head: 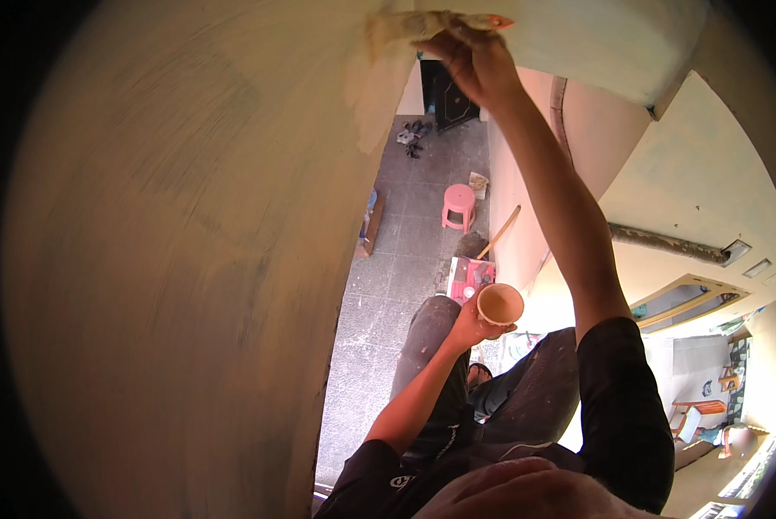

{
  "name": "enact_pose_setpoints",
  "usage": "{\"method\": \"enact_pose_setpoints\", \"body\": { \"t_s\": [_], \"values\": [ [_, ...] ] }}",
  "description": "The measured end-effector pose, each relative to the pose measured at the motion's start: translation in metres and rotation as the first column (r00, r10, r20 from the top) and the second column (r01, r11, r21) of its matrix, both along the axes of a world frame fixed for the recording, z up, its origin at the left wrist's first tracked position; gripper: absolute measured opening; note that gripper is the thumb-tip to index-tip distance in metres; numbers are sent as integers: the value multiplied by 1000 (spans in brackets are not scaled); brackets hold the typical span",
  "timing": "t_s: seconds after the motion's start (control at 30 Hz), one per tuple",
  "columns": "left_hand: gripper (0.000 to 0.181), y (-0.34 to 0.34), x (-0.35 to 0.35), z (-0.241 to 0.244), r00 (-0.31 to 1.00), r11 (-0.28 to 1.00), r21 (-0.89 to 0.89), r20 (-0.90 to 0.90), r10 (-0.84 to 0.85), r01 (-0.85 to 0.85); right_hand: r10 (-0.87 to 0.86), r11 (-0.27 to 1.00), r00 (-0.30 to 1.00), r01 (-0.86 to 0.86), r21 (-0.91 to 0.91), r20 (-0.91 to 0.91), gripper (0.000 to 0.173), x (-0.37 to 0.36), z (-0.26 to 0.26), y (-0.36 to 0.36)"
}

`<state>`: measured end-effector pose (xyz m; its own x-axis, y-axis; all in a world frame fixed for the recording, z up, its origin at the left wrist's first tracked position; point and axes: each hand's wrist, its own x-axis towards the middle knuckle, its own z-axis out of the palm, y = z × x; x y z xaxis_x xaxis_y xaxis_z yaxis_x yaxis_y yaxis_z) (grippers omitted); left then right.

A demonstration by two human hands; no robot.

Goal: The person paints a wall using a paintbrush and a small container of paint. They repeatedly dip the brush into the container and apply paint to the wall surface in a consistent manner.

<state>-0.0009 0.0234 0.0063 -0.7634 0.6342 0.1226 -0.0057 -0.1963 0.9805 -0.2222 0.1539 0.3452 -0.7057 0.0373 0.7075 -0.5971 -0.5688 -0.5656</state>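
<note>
My right hand (482, 61) is raised at arm's length and grips a paintbrush (420, 26) with a red-orange handle end. The brush is blurred, and its bristles lie against a large surface (167, 227) coated in streaky cream-yellow paint. Around the bristles a paler patch of paint (368, 104) runs down to that surface's edge. Lower down, in front of my knees, my left hand (475, 327) holds a small cup (501, 305). Its inside is peach-coloured; how much paint it contains, I cannot tell.
Far below is a grey tiled floor (414, 227) with a pink plastic stool (459, 201) and several shoes (414, 133). A dark door (456, 97) stands ajar beyond them. A wooden pole (499, 231) leans by the wall. Another person (735, 438) is at the lower right, beside a chair (702, 407).
</note>
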Motion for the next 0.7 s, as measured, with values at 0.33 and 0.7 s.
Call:
{"method": "enact_pose_setpoints", "body": {
  "t_s": [0.33,0.7],
  "values": [
    [84,9,-1,-5,999,999,25,-17,34,-34,-541,836,840,543,85,-48,14,-29,22,8],
    [84,5,-3,-19,995,998,59,92,-41,36,52,997,998,-51,-66,16,17,12,13,-11]
  ]
}}
